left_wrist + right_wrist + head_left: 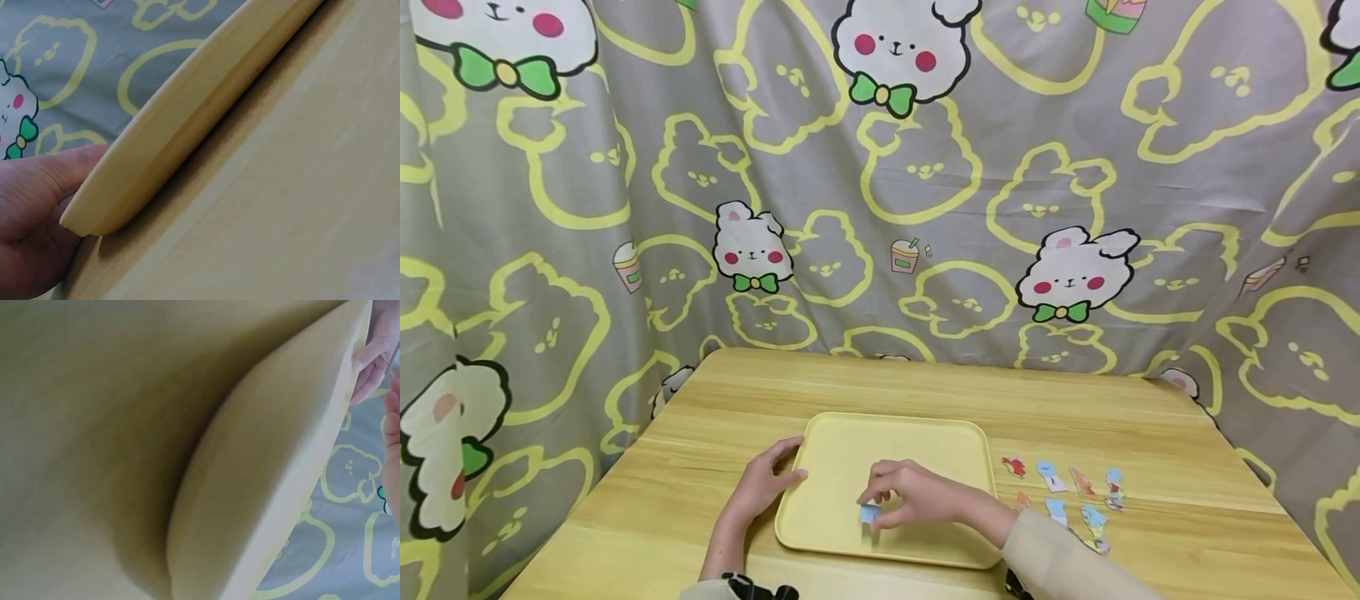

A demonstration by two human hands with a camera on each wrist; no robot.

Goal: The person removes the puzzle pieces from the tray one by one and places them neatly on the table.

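A yellow rectangular tray (pixel 835 450) lies on the wooden table. My left hand (pixel 760 483) rests at the tray's left edge, thumb over the rim and fingers spread towards the far left corner. In the left wrist view this hand (pixel 37 212) lies against the rim, most of its fingers hidden. Over the near middle of the tray, my right hand (pixel 917 496) pinches a small light-blue puzzle piece (pixel 870 514) between thumb and fingers. Just a sliver of that hand (pixel 392 450) shows in the right wrist view, and the piece is out of sight there.
Right of the tray, several colourful puzzle pieces (pixel 1051 477) lie in loose rows on the table (pixel 700 467). My right forearm passes over the tray's near right corner and hides part of that area. A patterned grey curtain (pixel 820 183) hangs behind the table and at its sides.
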